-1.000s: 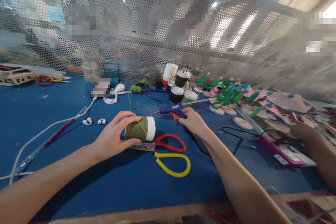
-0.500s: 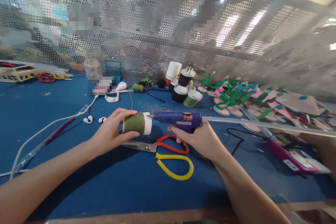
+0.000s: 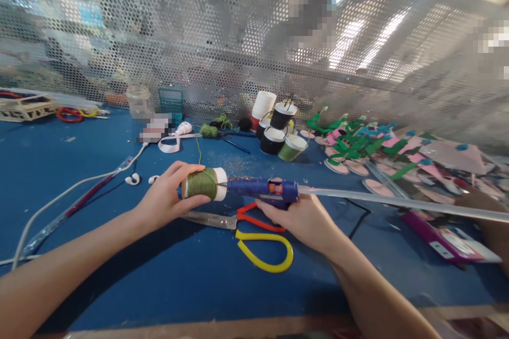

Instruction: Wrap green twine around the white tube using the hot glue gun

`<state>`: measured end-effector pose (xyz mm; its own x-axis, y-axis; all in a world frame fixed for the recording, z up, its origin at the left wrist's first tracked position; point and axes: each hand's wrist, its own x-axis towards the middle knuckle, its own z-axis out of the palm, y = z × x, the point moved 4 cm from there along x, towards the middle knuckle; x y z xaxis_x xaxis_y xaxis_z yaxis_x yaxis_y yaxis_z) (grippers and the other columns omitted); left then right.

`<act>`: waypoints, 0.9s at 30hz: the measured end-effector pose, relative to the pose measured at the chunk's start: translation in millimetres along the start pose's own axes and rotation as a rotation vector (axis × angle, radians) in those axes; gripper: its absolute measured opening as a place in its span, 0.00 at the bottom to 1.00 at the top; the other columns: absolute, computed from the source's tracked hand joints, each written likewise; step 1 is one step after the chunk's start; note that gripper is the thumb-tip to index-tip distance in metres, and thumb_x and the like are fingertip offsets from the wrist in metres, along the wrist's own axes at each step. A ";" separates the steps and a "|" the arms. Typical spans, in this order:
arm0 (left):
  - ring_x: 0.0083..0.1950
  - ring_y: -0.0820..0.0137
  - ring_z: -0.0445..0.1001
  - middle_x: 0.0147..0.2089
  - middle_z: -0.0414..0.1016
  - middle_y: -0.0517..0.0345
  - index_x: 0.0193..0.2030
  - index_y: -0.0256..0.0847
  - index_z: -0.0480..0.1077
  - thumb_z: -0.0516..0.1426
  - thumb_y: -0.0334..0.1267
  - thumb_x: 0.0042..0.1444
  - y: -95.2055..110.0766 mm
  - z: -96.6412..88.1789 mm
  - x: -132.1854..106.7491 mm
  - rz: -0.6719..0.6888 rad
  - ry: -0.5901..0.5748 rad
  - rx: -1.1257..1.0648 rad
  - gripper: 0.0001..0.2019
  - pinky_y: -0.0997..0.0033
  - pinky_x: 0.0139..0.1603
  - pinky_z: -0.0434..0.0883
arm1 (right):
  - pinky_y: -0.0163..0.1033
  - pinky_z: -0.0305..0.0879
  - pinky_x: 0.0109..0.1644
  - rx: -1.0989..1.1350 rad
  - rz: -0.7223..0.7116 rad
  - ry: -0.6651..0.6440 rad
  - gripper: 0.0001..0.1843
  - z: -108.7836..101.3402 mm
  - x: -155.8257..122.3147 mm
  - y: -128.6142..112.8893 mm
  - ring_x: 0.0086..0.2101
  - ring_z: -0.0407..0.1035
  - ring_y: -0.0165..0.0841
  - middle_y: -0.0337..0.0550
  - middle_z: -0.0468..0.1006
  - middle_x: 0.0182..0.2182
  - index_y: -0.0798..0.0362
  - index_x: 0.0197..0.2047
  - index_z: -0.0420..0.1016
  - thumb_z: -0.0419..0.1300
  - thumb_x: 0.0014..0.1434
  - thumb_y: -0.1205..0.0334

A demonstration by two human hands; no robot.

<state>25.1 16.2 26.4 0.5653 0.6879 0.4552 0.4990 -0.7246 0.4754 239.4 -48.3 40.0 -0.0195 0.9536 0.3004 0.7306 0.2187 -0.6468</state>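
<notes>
My left hand is wrapped round a small white cup partly wound with green yarn, held on its side above the blue table. My right hand grips a blue hot glue gun with an orange trigger. Its nozzle touches the cup's white rim. A long clear glue stick juts out of the gun's back toward the right. A strand of green yarn runs from the cup back to a yarn ball.
Scissors with a red and a yellow handle lie under my hands. Black, white and green cups stand behind. Felt flower pieces cover the right side. A white cable lies left. Another person's arm is at the right edge. Perforated metal screen closes off the back.
My right hand picked the glue gun up from the table and brought its nozzle left against the cup's rim. My left hand kept hold of the cup, raising it slightly.
</notes>
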 end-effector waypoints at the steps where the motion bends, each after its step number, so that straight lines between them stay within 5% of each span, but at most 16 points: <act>1: 0.47 0.63 0.69 0.46 0.66 0.52 0.52 0.42 0.61 0.57 0.45 0.53 0.4 0.0 -0.1 0.009 0.004 -0.001 0.21 0.57 0.49 0.68 | 0.34 0.62 0.26 0.003 -0.005 0.007 0.08 0.1 0.3 0.5 0.22 0.65 0.31 0.37 0.72 0.19 0.51 0.22 0.66 0.55 0.49 0.59; 27: 0.52 0.61 0.65 0.50 0.61 0.53 0.52 0.47 0.59 0.59 0.33 0.52 3.4 1.4 -0.7 0.160 0.058 0.062 0.21 0.55 0.53 0.67 | 0.35 0.63 0.28 -0.030 -0.016 0.026 0.07 -3.0 0.1 -0.7 0.22 0.66 0.31 0.38 0.73 0.20 0.51 0.24 0.69 0.54 0.49 0.59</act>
<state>27.3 13.2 26.7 0.6029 0.5637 0.5645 0.4460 -0.8249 0.3474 241.0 -49.0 42.5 -0.0143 0.9442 0.3289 0.7506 0.2275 -0.6204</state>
